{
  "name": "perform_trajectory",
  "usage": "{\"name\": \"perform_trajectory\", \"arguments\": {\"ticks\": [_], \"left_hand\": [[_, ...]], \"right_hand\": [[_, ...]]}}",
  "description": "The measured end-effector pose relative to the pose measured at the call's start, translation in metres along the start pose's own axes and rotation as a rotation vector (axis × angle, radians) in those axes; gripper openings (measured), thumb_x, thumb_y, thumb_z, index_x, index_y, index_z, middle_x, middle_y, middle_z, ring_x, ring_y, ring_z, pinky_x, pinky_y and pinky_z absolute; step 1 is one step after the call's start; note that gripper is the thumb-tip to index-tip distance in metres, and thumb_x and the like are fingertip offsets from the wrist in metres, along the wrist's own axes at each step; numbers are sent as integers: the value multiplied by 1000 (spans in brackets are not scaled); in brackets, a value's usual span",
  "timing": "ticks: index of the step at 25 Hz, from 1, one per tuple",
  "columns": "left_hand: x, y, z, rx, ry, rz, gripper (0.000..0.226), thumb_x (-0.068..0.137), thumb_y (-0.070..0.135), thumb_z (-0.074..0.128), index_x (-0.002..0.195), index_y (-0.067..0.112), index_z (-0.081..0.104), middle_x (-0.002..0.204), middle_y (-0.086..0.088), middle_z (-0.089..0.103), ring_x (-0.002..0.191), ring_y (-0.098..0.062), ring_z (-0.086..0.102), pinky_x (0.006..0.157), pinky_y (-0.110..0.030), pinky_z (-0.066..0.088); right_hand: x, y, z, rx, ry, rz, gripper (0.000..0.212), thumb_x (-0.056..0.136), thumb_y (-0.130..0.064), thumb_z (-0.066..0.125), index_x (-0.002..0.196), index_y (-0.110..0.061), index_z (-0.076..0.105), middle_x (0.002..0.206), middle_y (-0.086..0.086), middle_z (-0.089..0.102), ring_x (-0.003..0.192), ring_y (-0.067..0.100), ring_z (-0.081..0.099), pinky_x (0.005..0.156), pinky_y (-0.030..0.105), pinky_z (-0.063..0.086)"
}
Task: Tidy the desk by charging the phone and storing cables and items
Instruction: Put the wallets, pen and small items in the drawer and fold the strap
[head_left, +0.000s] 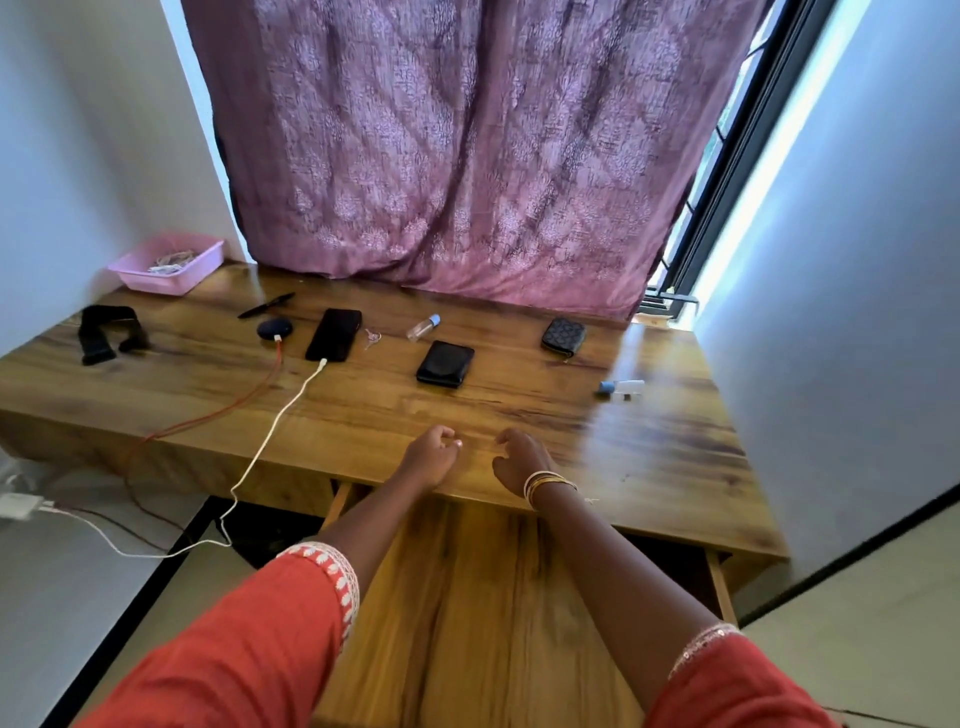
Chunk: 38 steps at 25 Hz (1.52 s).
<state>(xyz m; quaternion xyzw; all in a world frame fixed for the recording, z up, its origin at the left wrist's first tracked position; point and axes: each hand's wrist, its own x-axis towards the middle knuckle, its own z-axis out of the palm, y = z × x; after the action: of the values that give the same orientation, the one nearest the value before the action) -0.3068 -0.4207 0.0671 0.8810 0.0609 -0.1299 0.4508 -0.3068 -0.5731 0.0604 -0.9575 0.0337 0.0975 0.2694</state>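
Left hand: I see my left hand (431, 453) over the near edge of the desk (519, 410), its fingers (448, 435) loosely curled and grasping nothing.
Right hand: my right hand (519, 460) sits just beside the left one, apart from it, fingers also loosely curled and empty; gold bangles (545, 486) ring the wrist.
Phone: the black phone (334, 334) lies flat on the far left-centre of the desk, with a white cable (270, 431) plugged into its near end.
White cable: it runs off the front edge of the desk and down to a white adapter (18, 505) on the floor at the left.
Round device: a dark round device (275, 329) lies just left of the phone, with a red cable (244, 402) plugged in and trailing off the desk edge.
Pen: a black pen (266, 305) lies behind the round device.
Strap: a black strap (106, 332) lies curled at the far left.
Pink tray: a pink tray (166, 262) stands in the back left corner, with tangled cables inside.
Wallets: a black wallet (445, 364) lies mid-desk; a patterned pouch (563, 336) lies well to its right.
Small items: a clear bottle with a blue cap (423, 327) lies between phone and wallet, near a small key (372, 338); I cannot tell what the blue-and-white item (622, 388) at the right is.
Backdrop: a purple curtain (467, 156) hangs behind the desk.
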Motion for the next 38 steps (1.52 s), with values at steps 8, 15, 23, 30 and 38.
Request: {"name": "perform_trajectory", "arguments": {"ticks": [8,15,23,30,38], "left_hand": [[104,-40,15,51,190,20,57,92,25,58,141,11,33,142,-10,38,119,-24,50,81,-24,42],[183,-45,39,251,555,50,109,66,62,71,148,16,15,150,-13,29,137,-30,32,104,-48,40],[218,-30,40,266,604,134,99,65,60,70,143,13,30,132,-8,44,118,-25,48,87,-36,48],[169,8,116,238,483,187,105,65,64,67,146,11,27,126,-6,45,109,-24,50,86,-36,50],[167,14,129,517,428,242,107,66,73,57,147,13,21,121,-10,40,104,-25,46,86,-35,43]], "right_hand": [[75,25,63,-200,15,12,62,96,-48,35,149,-20,21,160,6,14,147,25,12,118,44,19],[137,42,66,-260,445,-117,39,83,-43,45,113,-20,56,114,5,57,104,25,53,87,39,47],[149,40,60,-31,495,-135,19,76,-26,59,90,-15,61,93,2,58,84,18,53,73,32,52],[166,96,-19,-334,565,90,48,72,-8,48,119,-10,56,125,16,49,107,37,50,87,47,45],[189,179,-75,-560,195,265,31,98,-27,37,126,-23,50,138,8,39,129,36,32,91,47,42]]}}
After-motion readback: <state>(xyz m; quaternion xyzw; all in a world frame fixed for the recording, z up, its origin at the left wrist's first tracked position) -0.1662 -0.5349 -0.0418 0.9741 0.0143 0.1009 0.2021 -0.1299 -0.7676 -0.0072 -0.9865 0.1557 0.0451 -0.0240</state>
